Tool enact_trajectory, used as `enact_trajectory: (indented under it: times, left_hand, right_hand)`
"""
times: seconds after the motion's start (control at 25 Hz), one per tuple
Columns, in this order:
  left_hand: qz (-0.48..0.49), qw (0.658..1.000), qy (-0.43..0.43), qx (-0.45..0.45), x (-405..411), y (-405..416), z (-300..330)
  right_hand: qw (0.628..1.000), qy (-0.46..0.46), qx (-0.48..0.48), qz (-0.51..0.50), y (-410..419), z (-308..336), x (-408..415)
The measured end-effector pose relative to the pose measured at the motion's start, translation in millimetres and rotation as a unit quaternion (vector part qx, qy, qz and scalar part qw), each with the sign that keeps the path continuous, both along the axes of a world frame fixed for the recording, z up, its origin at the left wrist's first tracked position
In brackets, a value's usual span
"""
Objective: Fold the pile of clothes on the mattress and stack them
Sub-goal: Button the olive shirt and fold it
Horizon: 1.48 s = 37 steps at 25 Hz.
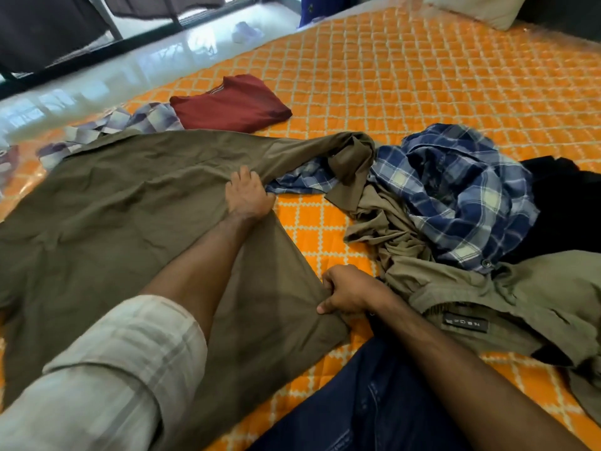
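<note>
Orange quilted mattress (406, 79) fills the view, white diamond stitching, shiny floor (97, 73) past its far-left edge. Olive-brown shirt (113, 206) spread flat over the near-left part of the mattress, its sleeve (351, 154) trailing right toward the pile. Unfolded pile sits at the mattress's right side: blue plaid shirt (455, 190) on top, khaki trousers (520, 297) with a dark label under and in front of it, a black garment (566, 203) at the right edge. Folded maroon t-shirt (231, 104) lies toward the far-left edge, apart from the pile; a grey-purple checked shirt (130, 123) lies just left of it, partly under the olive shirt's far edge. Pillow (474, 8) at the far-right corner. Person's dark jeans leg (374, 402) at the near edge.

Left hand (248, 193) on the olive shirt's right side near the underarm, fingers curled into the cloth, bunching it; fabric under the palm and gathered at the fingertips. Pale checked sleeve (107, 379) rolled up on that arm. Right hand (348, 292) at the shirt's near-right hem edge, fingers curled, thumb and fingers pinching the edge; cloth runs left from the grip, knuckles up. Hands apart, both on the same right side edge of the shirt.
</note>
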<state>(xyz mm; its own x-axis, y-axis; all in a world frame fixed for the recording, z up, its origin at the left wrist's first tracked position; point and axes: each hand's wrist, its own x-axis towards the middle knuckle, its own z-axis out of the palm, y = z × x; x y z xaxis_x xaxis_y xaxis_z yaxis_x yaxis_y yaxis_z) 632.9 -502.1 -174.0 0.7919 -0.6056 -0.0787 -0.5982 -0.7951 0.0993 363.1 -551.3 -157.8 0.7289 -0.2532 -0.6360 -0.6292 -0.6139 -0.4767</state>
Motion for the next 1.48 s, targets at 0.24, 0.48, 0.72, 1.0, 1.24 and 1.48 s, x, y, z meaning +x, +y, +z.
enact_trajectory:
  times: [0.24, 0.48, 0.72, 1.0, 1.24, 1.48]
  left_hand:
    - [0.034, 0.999, 0.018, -0.028, -4.7, -15.9, -10.1]
    - [0.076, 0.989, 0.116, -0.046, -3.4, -13.6, -4.9]
    - [0.084, 0.992, 0.066, -0.063, -18.9, -9.5, -3.1]
    - [0.086, 0.986, 0.084, -0.118, -4.9, 3.4, 28.5]
    - [0.001, 0.993, -0.023, -0.118, -4.0, 54.1, 69.6]
    - [-0.009, 0.992, -0.104, -0.071, 14.7, 143.0, 81.3]
  right_hand:
    - [0.991, -0.051, 0.116, -0.037, -14.1, -3.1, -11.2]
    - [0.975, -0.101, 0.193, -0.048, -19.0, -14.1, -24.3]
    - [0.977, -0.13, 0.167, -0.022, -16.7, -6.2, -31.3]
    - [0.947, -0.225, 0.227, -0.009, 10.9, 33.4, -23.6]
    - [0.963, -0.201, 0.14, 0.111, 58.7, 72.9, -14.1]
    - [0.961, -0.179, 0.032, 0.207, 117.8, 78.4, 10.2]
